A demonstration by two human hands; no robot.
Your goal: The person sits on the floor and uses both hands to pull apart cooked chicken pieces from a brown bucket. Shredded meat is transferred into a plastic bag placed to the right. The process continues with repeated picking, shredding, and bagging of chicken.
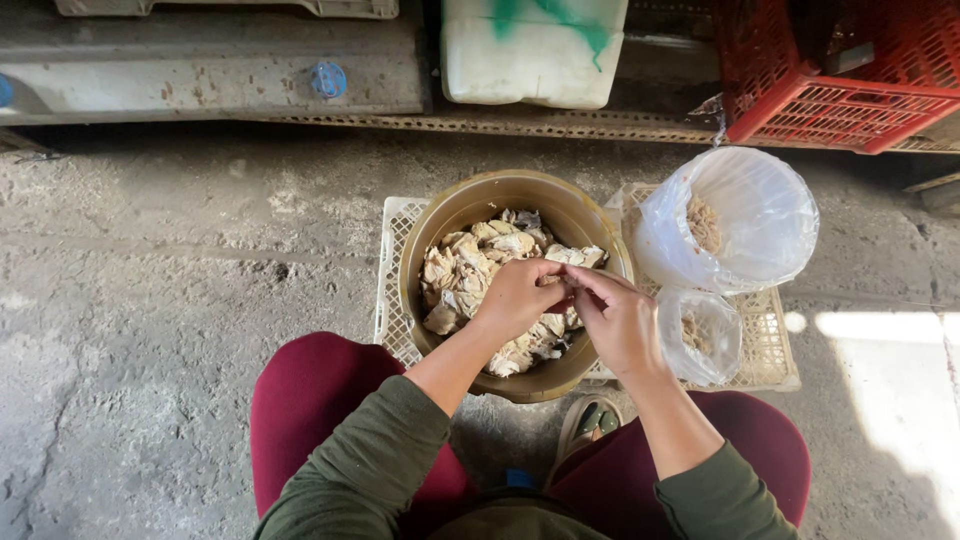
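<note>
Both hands meet over the near half of the bowl, pinching one pale piece between them.

Left hand [515,298] curls its fingers shut around a small pale piece [556,282], and right hand [618,320] closes thumb and fingertips on the same bit, so the two touch over the brown bowl [430,225]. Heaped pale, papery pieces [470,265] fill that bowl, which sits on a white lattice crate [392,290] on the concrete floor [180,280]. To do this well, I judge the grip should stay low over the bowl so scraps fall back in. Just beside the right hand, at the crate's near right corner, stands a small bag-lined container [700,335]; beyond it, at the far right corner, a larger bag-lined bucket [745,215]. Farthest off are a white canister [530,50] and red crate [830,90].
</note>
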